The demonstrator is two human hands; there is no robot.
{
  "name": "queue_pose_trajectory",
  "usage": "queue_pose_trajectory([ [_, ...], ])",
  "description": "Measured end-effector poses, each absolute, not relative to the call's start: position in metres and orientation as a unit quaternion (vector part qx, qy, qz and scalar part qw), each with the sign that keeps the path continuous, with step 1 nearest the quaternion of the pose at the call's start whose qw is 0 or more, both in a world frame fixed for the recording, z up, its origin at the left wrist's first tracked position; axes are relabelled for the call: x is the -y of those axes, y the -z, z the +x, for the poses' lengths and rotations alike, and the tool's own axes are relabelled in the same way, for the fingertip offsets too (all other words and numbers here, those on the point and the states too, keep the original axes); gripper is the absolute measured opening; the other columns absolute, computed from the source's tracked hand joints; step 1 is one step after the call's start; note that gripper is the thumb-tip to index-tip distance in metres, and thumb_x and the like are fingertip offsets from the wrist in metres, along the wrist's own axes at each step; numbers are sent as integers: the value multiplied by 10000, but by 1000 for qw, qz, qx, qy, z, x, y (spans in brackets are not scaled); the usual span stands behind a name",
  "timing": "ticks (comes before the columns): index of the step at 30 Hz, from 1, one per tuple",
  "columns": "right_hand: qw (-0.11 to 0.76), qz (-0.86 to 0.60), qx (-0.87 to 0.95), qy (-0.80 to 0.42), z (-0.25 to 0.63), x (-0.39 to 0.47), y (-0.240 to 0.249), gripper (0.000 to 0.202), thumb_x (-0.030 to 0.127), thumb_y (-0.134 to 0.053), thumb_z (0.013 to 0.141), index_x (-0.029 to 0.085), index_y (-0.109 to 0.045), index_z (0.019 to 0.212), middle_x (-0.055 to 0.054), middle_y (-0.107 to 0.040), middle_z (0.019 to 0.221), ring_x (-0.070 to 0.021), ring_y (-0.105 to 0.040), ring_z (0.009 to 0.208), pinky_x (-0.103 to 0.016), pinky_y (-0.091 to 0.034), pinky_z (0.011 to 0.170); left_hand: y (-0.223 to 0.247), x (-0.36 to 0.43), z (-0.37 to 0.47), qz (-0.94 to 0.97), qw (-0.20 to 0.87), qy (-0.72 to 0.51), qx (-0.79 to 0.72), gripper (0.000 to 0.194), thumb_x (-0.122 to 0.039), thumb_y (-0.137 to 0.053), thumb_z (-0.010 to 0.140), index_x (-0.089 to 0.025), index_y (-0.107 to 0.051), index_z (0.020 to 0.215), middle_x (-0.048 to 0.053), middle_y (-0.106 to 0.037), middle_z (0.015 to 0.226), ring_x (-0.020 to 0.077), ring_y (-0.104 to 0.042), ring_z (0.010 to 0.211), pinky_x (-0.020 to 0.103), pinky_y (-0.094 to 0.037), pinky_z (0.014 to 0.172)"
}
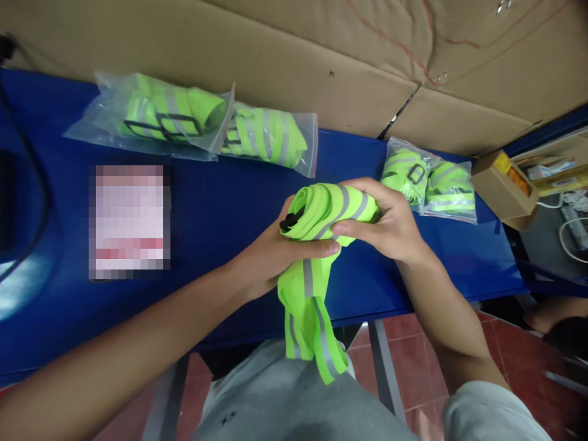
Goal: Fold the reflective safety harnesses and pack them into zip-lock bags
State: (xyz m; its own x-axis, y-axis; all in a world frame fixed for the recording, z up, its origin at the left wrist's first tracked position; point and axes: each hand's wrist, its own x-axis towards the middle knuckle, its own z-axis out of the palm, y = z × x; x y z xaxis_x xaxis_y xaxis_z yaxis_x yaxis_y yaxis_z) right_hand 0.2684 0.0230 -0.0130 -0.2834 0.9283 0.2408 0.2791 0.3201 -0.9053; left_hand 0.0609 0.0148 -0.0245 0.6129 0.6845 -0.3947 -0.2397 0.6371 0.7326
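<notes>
Between my two hands is a rolled bundle of neon yellow-green reflective strap (335, 208) with grey stripes. My left hand (289, 251) grips the bundle from below and the left, thumb across its front. Around the right end, my right hand (390, 217) is closed with the thumb pressed on top. A black piece, perhaps a buckle, shows at the roll's left end. Loose lengths of the strap hang down past the table edge in front of my shirt. The bundle is held above the blue table (367, 282).
Clear bags of similar straps lie at the back left (174, 116), back middle (266, 138) and right (427, 180). A blurred-out flat item (128, 220) rests on the left. An open cardboard box (505, 187) stands at the right end. Cardboard panels (275, 55) line the back.
</notes>
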Motion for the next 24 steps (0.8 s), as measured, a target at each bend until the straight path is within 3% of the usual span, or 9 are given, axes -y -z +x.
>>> queue_pose_trajectory([
  [4, 449, -427, 688, -377, 274, -17, 7, 425, 429, -891, 799, 286, -730, 1165, 44, -722, 897, -128, -677, 654, -265, -612, 587, 28, -17, 60, 322, 899, -167, -246, 405, -274, -884, 769, -174, -759, 1141, 94, -820, 1046, 255, -769, 1002, 356, -602, 888],
  [6, 456, -425, 709, -328, 275, -15, 5, 408, 418, -876, 821, 288, -730, 1179, 32, -736, 927, -142, -692, 673, -285, -629, 605, 31, -16, 61, 342, 888, -169, -256, 353, -276, -863, 805, -174, -761, 1126, 82, -826, 1000, 222, -775, 937, 333, -603, 867],
  [10, 464, -385, 782, -156, 273, -13, 5, 356, 341, -822, 885, 263, -732, 1221, -30, -776, 1139, -238, -747, 1038, -406, -655, 921, 36, -15, 64, 381, 837, -220, -326, 276, -316, -874, 808, -147, -777, 1003, 84, -820, 928, 211, -772, 822, 330, -618, 780],
  [13, 433, -363, 821, -79, 276, -14, 13, 326, 344, -734, 949, 268, -722, 1266, -50, -752, 1261, -277, -723, 1164, -480, -621, 1029, 36, -18, 63, 367, 843, -244, -308, 314, -273, -909, 761, -160, -781, 1024, 72, -820, 961, 216, -779, 858, 339, -622, 827],
  [16, 390, -390, 830, -82, 281, -16, 21, 299, 441, -688, 977, 327, -743, 1247, -21, -733, 1314, -303, -694, 1246, -503, -570, 1118, 30, -22, 56, 346, 867, -261, -244, 393, -220, -939, 701, -196, -791, 1064, 53, -816, 1039, 243, -778, 982, 324, -612, 877],
  [21, 323, -367, 862, -137, 275, -17, 18, 345, 369, -619, 1021, 447, -666, 1354, 81, -626, 1480, -281, -540, 1458, -524, -385, 1293, 15, -27, 46, 286, 881, -317, -204, 539, -430, -947, 712, -241, -771, 1185, 58, -790, 1183, 320, -744, 1129, 354, -619, 888],
  [24, 276, -289, 903, -156, 269, -16, 11, 472, 292, -554, 1030, 366, -547, 1496, 15, -436, 1665, -285, -368, 1579, -570, -297, 1327, 13, -31, 45, 308, 834, -377, -261, 458, -264, -914, 761, -269, -762, 1193, 23, -776, 1234, 289, -723, 1187, 332, -608, 926],
])
